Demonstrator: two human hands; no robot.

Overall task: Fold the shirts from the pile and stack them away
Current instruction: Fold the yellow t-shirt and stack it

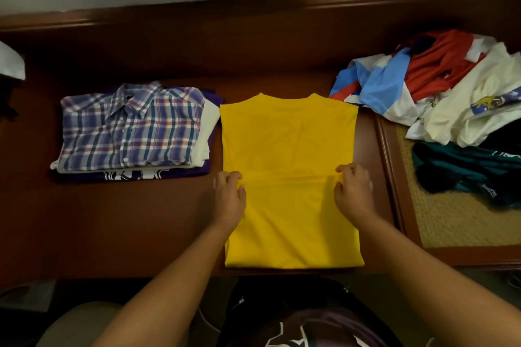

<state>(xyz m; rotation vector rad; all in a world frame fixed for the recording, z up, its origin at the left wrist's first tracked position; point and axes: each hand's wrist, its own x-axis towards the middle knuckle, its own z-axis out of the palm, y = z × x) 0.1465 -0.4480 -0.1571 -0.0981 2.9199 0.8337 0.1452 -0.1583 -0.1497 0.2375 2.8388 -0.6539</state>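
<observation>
A yellow shirt (287,144) lies flat in the middle of the brown table (112,220), its sides folded in, collar at the far end. Its near part is doubled up over the middle, and the folded edge runs between my hands. My left hand (229,197) pinches that edge at the shirt's left side. My right hand (353,191) pinches it at the right side. To the left sits a stack of folded shirts (132,129) with a plaid one on top. The unfolded pile (439,90) of red, blue, white and teal shirts lies at the right.
A woven-topped side surface (451,220) with a raised wooden frame adjoins the table on the right, under part of the pile. A wooden ledge and wall run along the back. A white object (11,62) sits at the far left edge.
</observation>
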